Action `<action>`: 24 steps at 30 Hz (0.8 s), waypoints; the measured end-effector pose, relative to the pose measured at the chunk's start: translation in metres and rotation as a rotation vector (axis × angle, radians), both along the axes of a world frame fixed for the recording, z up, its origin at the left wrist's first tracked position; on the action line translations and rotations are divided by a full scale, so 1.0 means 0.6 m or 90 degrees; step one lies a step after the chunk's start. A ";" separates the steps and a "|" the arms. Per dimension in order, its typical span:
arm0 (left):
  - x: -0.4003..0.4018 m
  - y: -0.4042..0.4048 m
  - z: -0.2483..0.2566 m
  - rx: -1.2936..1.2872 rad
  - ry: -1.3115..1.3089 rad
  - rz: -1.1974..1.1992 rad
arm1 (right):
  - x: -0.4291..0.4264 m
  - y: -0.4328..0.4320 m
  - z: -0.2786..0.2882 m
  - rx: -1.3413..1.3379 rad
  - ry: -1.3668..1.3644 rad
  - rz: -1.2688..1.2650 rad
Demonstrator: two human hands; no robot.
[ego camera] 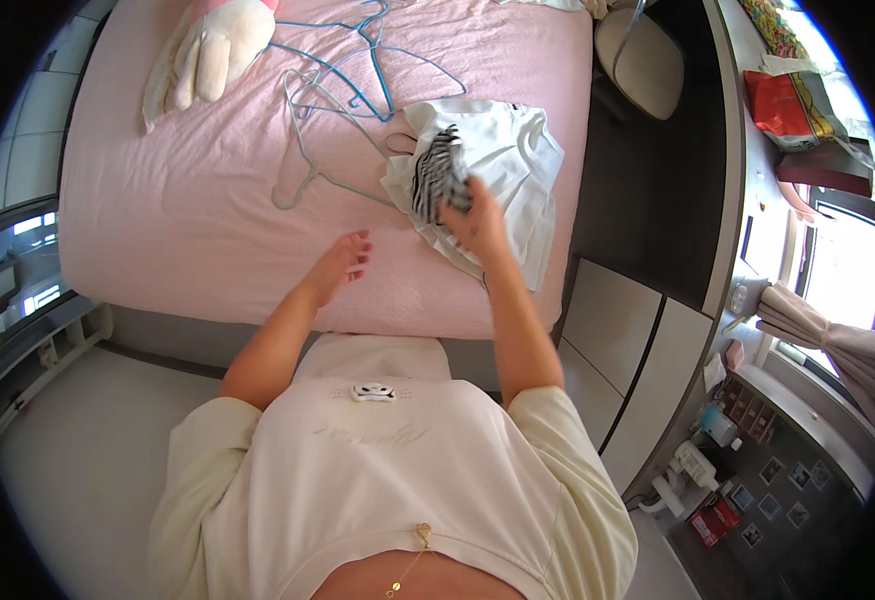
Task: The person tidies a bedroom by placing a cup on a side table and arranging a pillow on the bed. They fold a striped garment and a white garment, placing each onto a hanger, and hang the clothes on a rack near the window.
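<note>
My right hand (476,219) grips a black-and-white striped cloth (437,176) above a pile of white garments (523,161) at the right side of the bed. The hand is slightly blurred. My left hand (341,264), empty with its fingers apart and a little curled, is over the pink bedsheet (204,247) to the left of the pile. A pale green hanger (317,174) lies beside the pile, one end reaching its edge. Blue hangers (366,52) overlap one another farther up the bed.
A plush toy (231,45) lies at the bed's upper left. Beyond the bed's right edge are a chair (640,64), a pale cabinet (610,322) and a long desk (756,225) with a red bag (794,109). A tied curtain (827,330) hangs by the window.
</note>
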State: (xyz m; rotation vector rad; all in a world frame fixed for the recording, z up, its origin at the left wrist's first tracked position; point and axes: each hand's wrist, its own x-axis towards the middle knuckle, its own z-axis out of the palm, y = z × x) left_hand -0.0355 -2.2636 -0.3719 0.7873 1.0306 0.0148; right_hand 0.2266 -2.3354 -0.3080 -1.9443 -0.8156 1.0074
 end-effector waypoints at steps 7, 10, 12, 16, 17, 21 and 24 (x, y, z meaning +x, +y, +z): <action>-0.040 0.044 0.016 -0.091 -0.305 0.087 | -0.197 -0.037 0.045 0.119 0.382 -0.017; -0.066 0.054 0.029 -0.315 -0.190 0.226 | -0.187 -0.068 -0.017 0.065 -0.124 0.097; -0.053 0.047 0.079 -0.131 -0.150 0.185 | -0.195 -0.063 0.000 0.093 0.005 0.098; -0.042 0.030 0.202 0.153 -0.097 -0.108 | -0.203 0.005 0.150 0.069 0.155 0.276; -0.046 0.023 0.214 0.238 -0.117 -0.156 | -0.222 -0.014 0.089 0.171 0.128 0.284; -0.078 0.055 0.253 0.439 -0.134 -0.063 | -0.231 0.006 0.218 0.100 0.073 0.294; -0.091 0.094 0.330 0.589 -0.106 -0.086 | -0.211 -0.018 0.208 0.035 0.058 0.256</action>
